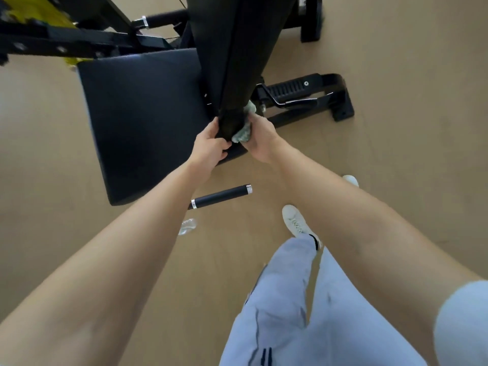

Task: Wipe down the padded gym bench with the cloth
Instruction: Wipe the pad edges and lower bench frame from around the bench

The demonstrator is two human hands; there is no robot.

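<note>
Head view: wiping the near end of the raised backrest pad [237, 48] of the bench. Best done by bracing the pad firmly from the left while dragging the cloth [244, 129] along its right edge with steady pressure, folding to a fresh face as needed. Left hand [211, 146] closed round the pad's near tip, fingers curled on it. Right hand [260, 138] clamped on the bunched greenish cloth, pressed against the pad's right side. Flat seat pad [142, 122] to the left, untouched.

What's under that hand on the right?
A crumpled grey-green cloth, pressed by the right hand against the end of the black upright pad. The hand covers most of it.
</note>
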